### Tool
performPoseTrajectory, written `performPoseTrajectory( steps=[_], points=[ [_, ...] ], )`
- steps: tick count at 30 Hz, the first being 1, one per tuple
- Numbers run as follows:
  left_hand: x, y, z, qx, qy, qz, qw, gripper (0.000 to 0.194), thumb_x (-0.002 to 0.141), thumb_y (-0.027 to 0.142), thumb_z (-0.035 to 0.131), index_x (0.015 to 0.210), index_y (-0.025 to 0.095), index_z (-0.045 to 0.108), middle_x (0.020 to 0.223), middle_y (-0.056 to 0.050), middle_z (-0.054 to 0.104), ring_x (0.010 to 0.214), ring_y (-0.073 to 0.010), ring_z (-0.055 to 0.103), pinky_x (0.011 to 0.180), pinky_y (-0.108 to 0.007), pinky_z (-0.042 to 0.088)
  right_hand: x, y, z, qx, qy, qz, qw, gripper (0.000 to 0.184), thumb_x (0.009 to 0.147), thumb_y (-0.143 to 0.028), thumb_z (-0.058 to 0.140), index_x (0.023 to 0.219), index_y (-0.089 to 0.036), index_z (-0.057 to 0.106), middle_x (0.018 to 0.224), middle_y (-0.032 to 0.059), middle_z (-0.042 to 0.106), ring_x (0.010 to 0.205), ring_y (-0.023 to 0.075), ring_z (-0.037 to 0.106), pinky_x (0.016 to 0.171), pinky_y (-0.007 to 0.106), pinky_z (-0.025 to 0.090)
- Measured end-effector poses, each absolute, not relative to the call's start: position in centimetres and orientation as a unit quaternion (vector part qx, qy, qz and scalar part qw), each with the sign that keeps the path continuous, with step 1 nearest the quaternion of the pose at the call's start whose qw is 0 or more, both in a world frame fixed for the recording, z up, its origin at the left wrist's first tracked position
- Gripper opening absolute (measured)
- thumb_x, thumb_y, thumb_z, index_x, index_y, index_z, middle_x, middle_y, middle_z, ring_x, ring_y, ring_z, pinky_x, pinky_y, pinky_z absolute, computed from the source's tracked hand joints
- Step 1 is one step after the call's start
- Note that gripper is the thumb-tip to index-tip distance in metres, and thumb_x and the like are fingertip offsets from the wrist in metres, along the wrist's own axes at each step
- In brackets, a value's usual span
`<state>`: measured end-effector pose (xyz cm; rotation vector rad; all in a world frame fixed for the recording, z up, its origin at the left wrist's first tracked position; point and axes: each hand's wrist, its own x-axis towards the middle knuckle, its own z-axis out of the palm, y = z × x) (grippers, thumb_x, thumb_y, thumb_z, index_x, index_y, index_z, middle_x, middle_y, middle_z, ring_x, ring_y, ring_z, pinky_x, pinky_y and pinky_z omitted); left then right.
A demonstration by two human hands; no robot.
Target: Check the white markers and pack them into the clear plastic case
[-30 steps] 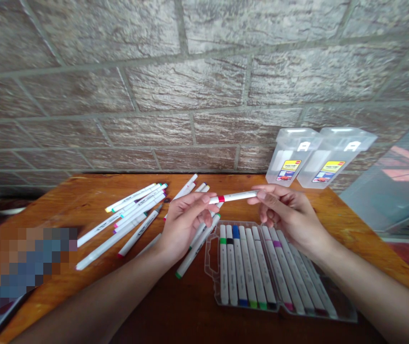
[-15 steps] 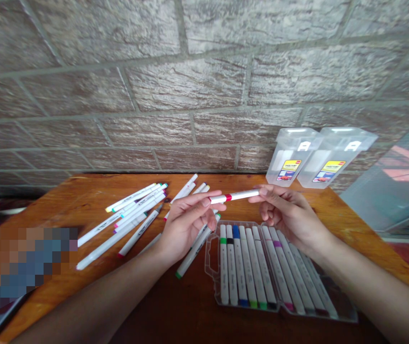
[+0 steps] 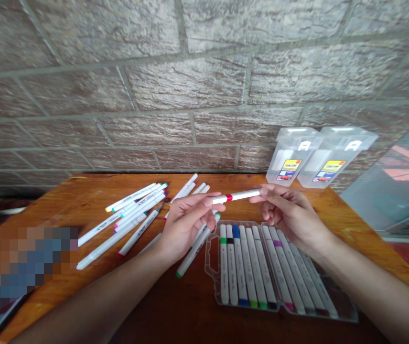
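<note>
your left hand (image 3: 183, 223) and right hand (image 3: 290, 208) pinch a white marker (image 3: 244, 194) by its ends, its red band (image 3: 229, 197) sitting farther rightward than a second ago.

From here, the grey-brown block wall (image 3: 190, 86) looks rough and craggy, with a dull shine on its ridges and flatter, matt joints. The orange-brown wooden bench (image 3: 93, 191) seems smooth, its grain showing under a soft sheen. The slim white marker with a red band (image 3: 242, 195) looks like smooth plastic. The clear, flat marker case (image 3: 349, 313) is glossy plastic; the two tall translucent boxes (image 3: 279, 145) are cloudier plastic.
</note>
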<state>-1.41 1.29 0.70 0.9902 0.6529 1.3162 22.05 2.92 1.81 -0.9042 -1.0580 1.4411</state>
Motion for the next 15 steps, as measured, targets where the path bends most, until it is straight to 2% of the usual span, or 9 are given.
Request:
performPoseTrajectory(
  steps=[5, 11, 15],
  points=[
    [-1.35, 1.26, 0.86, 0.44, 0.299, 0.573, 0.623, 0.024, 0.083, 0.032, 0.084, 0.1, 0.016, 0.086, 0.087, -0.011, 0.082, 0.052, -0.008, 0.059, 0.053, -0.021, 0.046, 22.07, 2.89, 1.72, -0.383, -0.448, 0.599, 0.542, 0.026, 0.079, -0.04, 0.09, 0.089, -0.018, 0.08, 0.057, 0.0003, 0.068, 0.044, 0.0083, 0.053, 0.039, 0.017, 0.042],
    [-1.3, 1.51, 0.84, 0.45, 0.326, 0.575, 0.6, 0.024, 0.08, 0.034, 0.086, 0.096, 0.016, 0.086, 0.085, -0.01, 0.082, 0.051, -0.0077, 0.058, 0.053, -0.022, 0.046, 22.13, 2.98, 1.31, -0.38, -0.474, 0.565, 0.558, 0.024, 0.081, -0.039, 0.088, 0.092, -0.019, 0.081, 0.081, 0.0055, 0.08, 0.047, 0.0074, 0.057, 0.04, 0.017, 0.045],
    [-1.3, 1.61, 0.6, 0.469, 0.342, 0.573, 0.578, 0.022, 0.082, 0.033, 0.085, 0.097, 0.016, 0.086, 0.082, -0.008, 0.081, 0.052, -0.0073, 0.058, 0.054, -0.021, 0.046, 22.1, 2.96, 1.2, -0.371, -0.494, 0.547, 0.565, 0.023, 0.081, -0.039, 0.088, 0.093, -0.02, 0.082, 0.083, 0.0053, 0.081, 0.047, 0.0075, 0.057, 0.039, 0.016, 0.045]
  ],
)
